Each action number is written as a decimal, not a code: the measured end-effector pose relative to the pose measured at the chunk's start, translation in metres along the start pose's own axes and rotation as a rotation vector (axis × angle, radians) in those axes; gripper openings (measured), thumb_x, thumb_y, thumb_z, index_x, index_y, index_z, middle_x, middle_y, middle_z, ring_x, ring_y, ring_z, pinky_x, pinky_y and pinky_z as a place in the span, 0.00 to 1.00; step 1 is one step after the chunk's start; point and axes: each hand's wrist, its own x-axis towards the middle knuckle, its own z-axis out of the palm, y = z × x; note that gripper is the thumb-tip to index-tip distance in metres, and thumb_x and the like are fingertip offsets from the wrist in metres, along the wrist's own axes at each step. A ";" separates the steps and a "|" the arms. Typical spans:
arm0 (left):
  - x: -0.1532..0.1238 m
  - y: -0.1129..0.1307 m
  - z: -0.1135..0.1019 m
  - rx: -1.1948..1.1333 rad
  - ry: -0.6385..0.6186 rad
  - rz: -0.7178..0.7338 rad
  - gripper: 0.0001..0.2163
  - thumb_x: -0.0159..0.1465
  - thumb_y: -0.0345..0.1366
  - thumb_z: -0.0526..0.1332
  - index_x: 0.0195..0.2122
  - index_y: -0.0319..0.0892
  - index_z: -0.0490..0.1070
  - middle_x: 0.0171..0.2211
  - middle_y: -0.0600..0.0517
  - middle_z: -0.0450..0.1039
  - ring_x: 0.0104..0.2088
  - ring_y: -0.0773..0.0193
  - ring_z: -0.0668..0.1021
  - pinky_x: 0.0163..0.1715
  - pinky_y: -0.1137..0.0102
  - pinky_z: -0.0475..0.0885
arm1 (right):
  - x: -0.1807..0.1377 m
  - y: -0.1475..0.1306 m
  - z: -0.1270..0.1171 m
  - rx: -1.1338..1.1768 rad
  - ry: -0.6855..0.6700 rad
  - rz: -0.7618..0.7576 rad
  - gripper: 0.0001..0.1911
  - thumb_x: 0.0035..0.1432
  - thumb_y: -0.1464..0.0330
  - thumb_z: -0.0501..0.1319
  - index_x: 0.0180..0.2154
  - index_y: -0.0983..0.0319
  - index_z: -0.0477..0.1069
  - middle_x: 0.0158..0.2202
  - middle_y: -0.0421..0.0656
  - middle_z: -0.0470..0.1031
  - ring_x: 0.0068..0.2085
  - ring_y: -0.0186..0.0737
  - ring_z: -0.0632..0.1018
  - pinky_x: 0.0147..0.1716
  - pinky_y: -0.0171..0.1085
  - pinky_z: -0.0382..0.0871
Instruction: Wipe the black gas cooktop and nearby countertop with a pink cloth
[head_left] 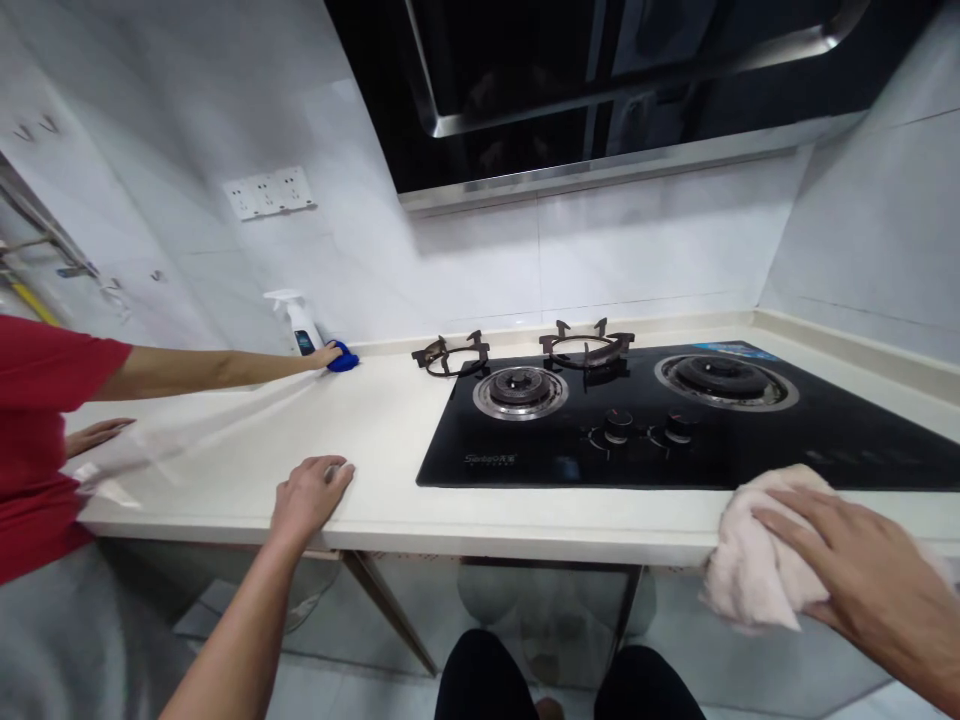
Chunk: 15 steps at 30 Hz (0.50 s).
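Note:
My right hand point(862, 560) grips a bunched, pale pink cloth point(765, 550) at the counter's front edge, just before the black gas stove point(555, 465). Part of the cloth hangs below the edge. On the white counter point(382, 420), left of the stove, rests my left hand point(311, 495) with its fingers curled. A small greyish spot shows between its thumb and fingers, but I cannot make out what it is. Two dark pan supports, one left point(450, 355) and one right point(586, 345), sit off their burners along the stove's back side.
At left, a co-worker in a red top point(45, 430) reaches along the counter, one hand on a blue cloth point(343, 357). A white spray bottle point(300, 322) stands behind that hand. A black range hood point(615, 120) overhangs the stove. Wall sockets point(268, 192) are at upper left.

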 end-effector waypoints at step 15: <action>-0.011 0.010 -0.004 -0.035 0.014 -0.021 0.20 0.68 0.48 0.51 0.50 0.45 0.78 0.57 0.43 0.75 0.59 0.45 0.74 0.58 0.52 0.67 | 0.163 -0.204 -0.004 0.356 -0.201 -0.370 0.37 0.53 0.60 0.73 0.61 0.61 0.67 0.63 0.57 0.65 0.64 0.62 0.64 0.64 0.58 0.57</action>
